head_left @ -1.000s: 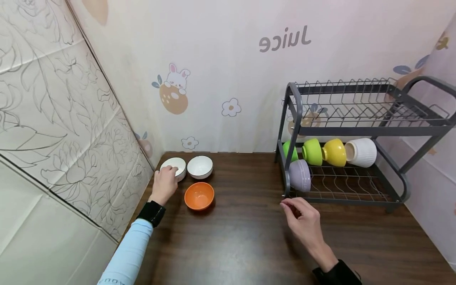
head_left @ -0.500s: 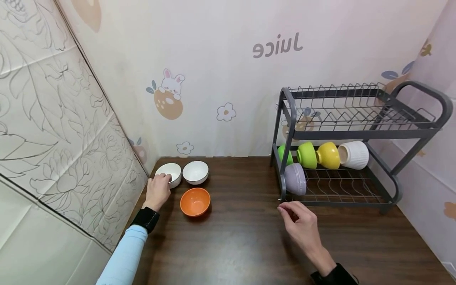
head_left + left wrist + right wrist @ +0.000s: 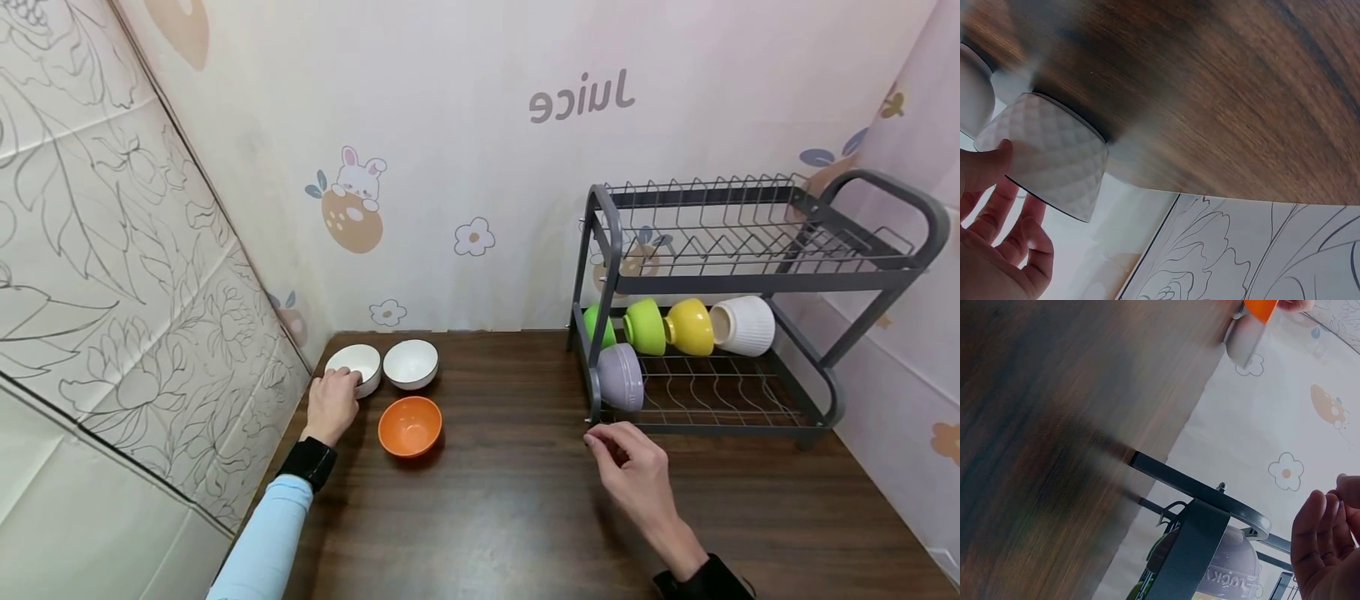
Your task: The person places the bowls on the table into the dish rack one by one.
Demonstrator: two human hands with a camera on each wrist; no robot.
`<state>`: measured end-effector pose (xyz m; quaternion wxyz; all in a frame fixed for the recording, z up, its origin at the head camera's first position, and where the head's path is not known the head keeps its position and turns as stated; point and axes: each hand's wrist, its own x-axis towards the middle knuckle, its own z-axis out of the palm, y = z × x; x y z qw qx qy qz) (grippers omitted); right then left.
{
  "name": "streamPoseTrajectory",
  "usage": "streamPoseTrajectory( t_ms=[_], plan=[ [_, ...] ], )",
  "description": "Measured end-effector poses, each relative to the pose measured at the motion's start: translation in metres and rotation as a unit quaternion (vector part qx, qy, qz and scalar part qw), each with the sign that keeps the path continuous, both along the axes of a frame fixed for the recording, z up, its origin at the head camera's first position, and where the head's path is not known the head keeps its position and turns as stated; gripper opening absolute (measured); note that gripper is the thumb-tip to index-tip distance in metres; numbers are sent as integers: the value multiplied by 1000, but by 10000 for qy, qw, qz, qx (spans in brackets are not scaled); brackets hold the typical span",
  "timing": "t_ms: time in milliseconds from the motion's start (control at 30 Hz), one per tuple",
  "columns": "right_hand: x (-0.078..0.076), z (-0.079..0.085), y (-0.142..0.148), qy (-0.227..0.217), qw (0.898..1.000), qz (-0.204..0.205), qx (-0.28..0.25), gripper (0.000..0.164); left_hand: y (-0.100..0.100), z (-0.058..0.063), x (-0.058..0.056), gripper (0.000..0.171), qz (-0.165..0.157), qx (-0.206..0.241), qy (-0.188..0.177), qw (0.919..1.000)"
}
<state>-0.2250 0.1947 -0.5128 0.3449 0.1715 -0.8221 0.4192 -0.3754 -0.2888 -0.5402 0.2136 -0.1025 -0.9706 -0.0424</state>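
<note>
At the table's back left, my left hand pinches the near rim of a white bowl. In the left wrist view that bowl has a quilted outer wall; the thumb presses its outside and the other fingers reach over the rim. A second white bowl stands upright beside it. In front of these two sits an orange bowl. My right hand hovers before the dish rack's left front corner, fingers loosely curled toward the thumb, holding nothing.
On the right stands a dark two-tier dish rack. Its lower tier bears a lilac bowl, green bowls, a yellow bowl and a white ribbed cup, all on their sides. Patterned walls bound the brown table behind and at both sides.
The head view has shifted slightly, so everything sits a little lower and further left in it. My left hand stays at the white bowl's rim; my right hand keeps its pose by the rack.
</note>
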Motion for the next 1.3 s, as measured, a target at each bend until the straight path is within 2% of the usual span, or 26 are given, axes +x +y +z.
streamPoseTrajectory(
  t_ms=[333,500,733,933,1167,1300],
  plan=[
    [-1,5,-1,9,10000,1,-13,25,1,0,1,31,21,35,305,9995],
    [-3,8,-2,-63,10000,-3,48,25,5,4,5,27,48,267,620,9977],
    [-2,10,-6,-127,9999,3,54,25,10,17,13,23,-9,391,1098,9932],
    [-2,10,-6,-136,9999,49,46,26,19,33,20,27,-110,337,1297,9909],
    [-1,10,-6,-122,9999,30,66,25,42,55,33,28,-586,264,1440,9875],
    [-1,10,-8,-106,9999,-3,55,26,56,63,38,23,-964,337,1602,9818]
  ],
)
